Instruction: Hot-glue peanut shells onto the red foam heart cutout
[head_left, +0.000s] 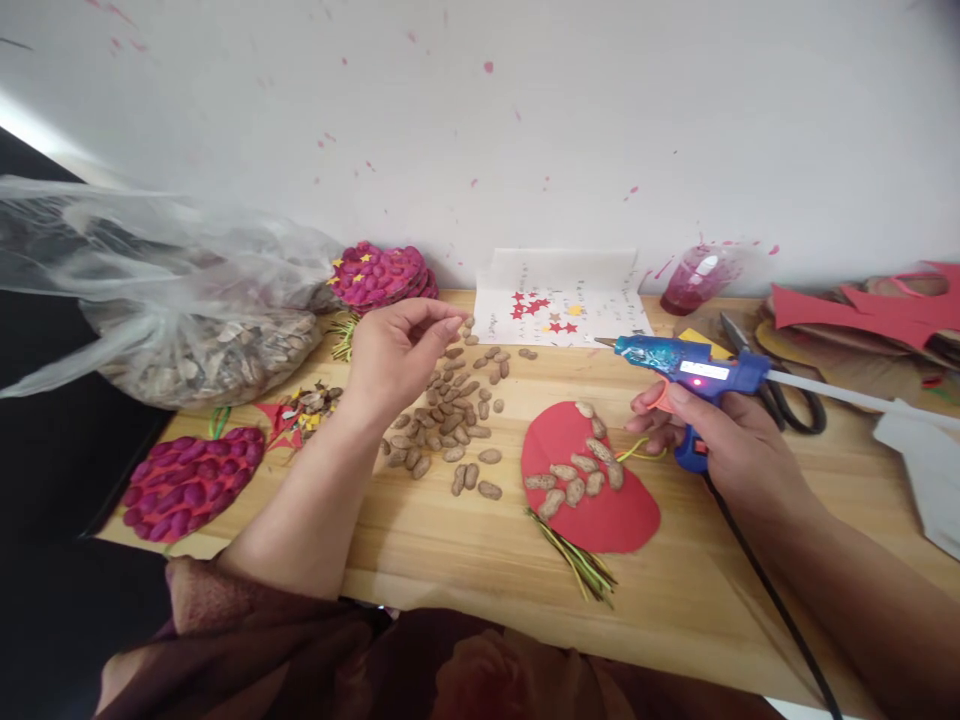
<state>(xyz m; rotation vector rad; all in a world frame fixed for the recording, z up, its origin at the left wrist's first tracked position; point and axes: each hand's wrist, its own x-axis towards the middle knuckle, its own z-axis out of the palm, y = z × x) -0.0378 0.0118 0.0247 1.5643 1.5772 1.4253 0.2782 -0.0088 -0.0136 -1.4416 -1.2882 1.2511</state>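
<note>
While R hand (739, 445) grips glue gun (686, 370), L hand (394, 350) pinches shut over peanut pile (450, 425), contents unclear.

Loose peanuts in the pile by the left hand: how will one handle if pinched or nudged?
Probably light and stiff: each peanut is a small dry shell, so a fingertip pinch should do. Likely to roll or scatter if pushed: they lie loose on the wooden table by the left hand. Shells may crack under a hard squeeze.
</note>
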